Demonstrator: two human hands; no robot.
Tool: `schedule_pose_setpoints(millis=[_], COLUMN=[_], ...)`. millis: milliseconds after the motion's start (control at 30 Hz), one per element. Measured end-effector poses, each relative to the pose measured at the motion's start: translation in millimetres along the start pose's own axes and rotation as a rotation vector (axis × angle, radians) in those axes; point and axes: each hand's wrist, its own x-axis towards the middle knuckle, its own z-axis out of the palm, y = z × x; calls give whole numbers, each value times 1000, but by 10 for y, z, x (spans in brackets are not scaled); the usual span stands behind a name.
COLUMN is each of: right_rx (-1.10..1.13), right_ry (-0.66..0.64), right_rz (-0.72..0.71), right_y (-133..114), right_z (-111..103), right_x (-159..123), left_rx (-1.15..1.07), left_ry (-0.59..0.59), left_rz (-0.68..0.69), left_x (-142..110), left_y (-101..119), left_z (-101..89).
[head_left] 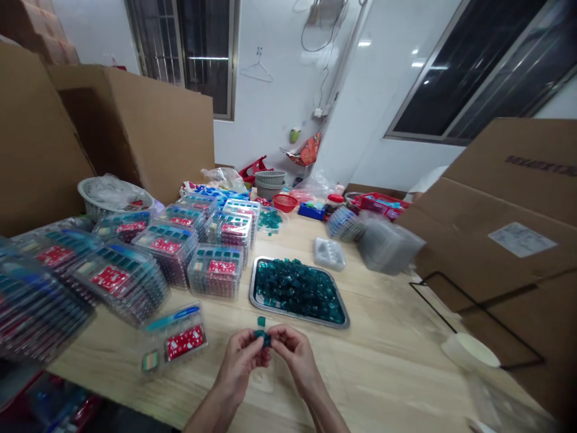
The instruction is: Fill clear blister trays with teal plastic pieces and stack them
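We pinch small teal pieces point(263, 339) between the fingertips of our left hand point(240, 359) and right hand point(297, 357), near the heaped tray point(343, 323). One loose teal square point(261, 321) lies just beyond them

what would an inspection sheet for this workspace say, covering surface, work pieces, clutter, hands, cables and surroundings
Surface: light wood-grain table.
Work pieces: teal piece between the hands, small green square just beyond; metal tray heaped with teal pieces; clear case at left with red packet.
Clutter: stacked cases at left, red basket behind.
Hands: left hand and right hand meet at the teal piece.
Cables: cord hanging on the wall.
Surroundings: cardboard boxes both sides, dark windows.
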Motion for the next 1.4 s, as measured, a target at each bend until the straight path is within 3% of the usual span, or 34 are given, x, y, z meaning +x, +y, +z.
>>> schedule_pose_setpoints(millis=[300,433,633,1000,1267,1400], right_rx=[-71,-36,10,60,46,16], right_ry=[134,186,189,233,352,321], right_rz=[-55,-56,-51,-47,-62,-44], right_y=[69,65,-4,89,81,36], right_z=[16,6,15,-29,20,10], right_x=[-263,-318,-385,-382,-379,-391], left_rx=[73,-30,-93,128,50,19], left_ry=[51,91,7,-5,103,117], left_rz=[114,64,10,6,19,7], left_x=[-127,-151,-195,-212,-197,-208], left_y=[-94,-94,-36,2,9,25], left_z=[17,27,7,-1,15,38])
